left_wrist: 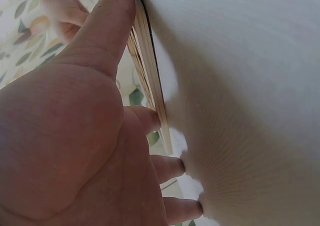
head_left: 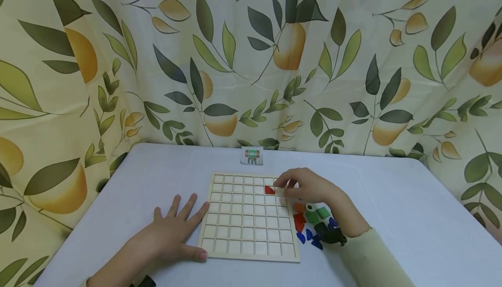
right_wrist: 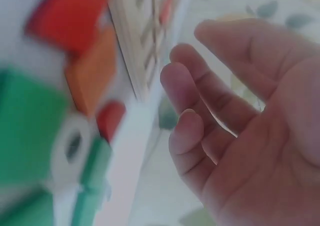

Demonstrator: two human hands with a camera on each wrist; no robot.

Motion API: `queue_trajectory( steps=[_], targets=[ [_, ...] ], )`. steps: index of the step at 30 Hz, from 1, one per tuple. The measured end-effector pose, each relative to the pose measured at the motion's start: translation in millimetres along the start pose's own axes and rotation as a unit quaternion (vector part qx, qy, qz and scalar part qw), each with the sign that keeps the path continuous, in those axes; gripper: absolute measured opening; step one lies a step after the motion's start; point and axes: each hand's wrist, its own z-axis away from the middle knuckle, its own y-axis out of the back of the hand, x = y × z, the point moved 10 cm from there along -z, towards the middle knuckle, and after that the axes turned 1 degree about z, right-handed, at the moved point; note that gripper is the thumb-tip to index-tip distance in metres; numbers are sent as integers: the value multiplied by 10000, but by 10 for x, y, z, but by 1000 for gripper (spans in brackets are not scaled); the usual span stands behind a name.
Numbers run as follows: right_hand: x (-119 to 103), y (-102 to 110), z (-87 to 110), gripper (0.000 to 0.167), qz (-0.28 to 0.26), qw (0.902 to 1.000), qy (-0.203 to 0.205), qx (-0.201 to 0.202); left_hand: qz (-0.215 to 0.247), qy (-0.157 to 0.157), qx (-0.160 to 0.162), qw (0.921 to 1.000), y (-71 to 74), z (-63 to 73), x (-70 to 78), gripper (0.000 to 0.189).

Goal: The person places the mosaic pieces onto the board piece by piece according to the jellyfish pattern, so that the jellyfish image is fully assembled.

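A wooden grid board [head_left: 248, 221] lies flat on the table, with one red piece [head_left: 269, 190] in a cell near its upper right. My left hand [head_left: 172, 232] is spread out at the board's left side, thumb and a finger against its edge. The left wrist view shows the thumb [left_wrist: 107, 31] along the board's edge [left_wrist: 150, 66]. Over the board's upper right corner is my right hand [head_left: 310, 185], close to the red piece. In the right wrist view its fingers [right_wrist: 182, 88] are loosely bent, with nothing visible between them.
Right of the board lie loose pieces: green blocks [head_left: 312, 217], an orange block [head_left: 299, 207], red pieces [head_left: 300, 222] and several blue ones [head_left: 301, 237]. A small picture card [head_left: 252, 155] is at the table's back edge, before a leaf-patterned curtain [head_left: 251, 82].
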Motion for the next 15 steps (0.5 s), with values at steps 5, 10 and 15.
queue_trajectory(
  steps=[5,10,15],
  targets=[
    [118,199,92,22,60,9998,-137,125,-24,-71,63,10000,26,3,14,120],
    [295,301,195,12,138,9988,-455,69,-9,-74,90,9999,25,8,15,119],
    [427,252,273,10,21,9971,-744,-176,94,-54,10,9999,8,11,8,119]
  ],
)
